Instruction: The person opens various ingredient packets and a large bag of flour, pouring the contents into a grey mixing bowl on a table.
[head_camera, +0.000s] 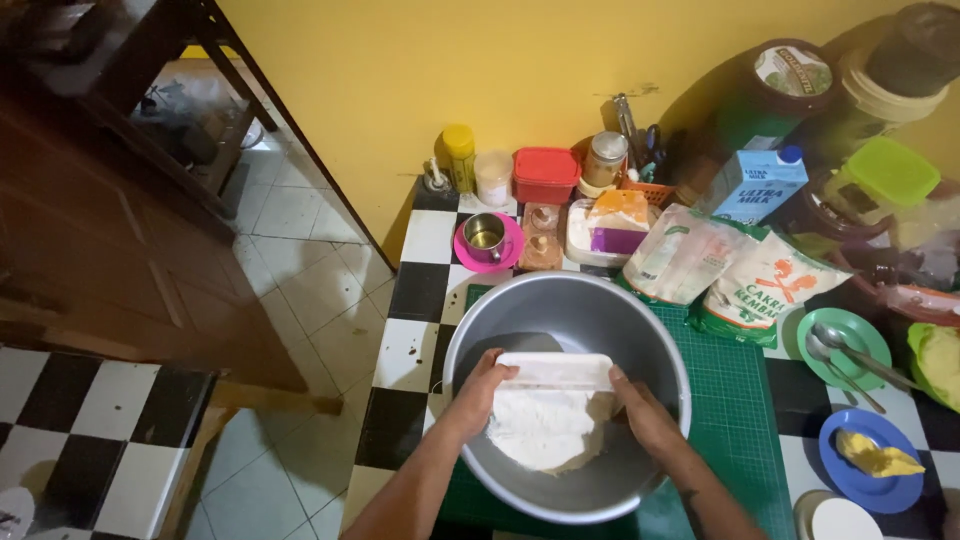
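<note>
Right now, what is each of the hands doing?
Left hand: closed on the left end of the white container, tipped over the metal bowl.
Right hand: closed on its right end.

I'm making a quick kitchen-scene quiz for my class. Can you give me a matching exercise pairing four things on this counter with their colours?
Things:
1. lidded box
2. plate under the metal cup
3. plate with two spoons
4. plate with the yellow lump

Colours:
A. blue
B. pink
C. red
D. green

Pairs: 1-C, 2-B, 3-D, 4-A
</note>
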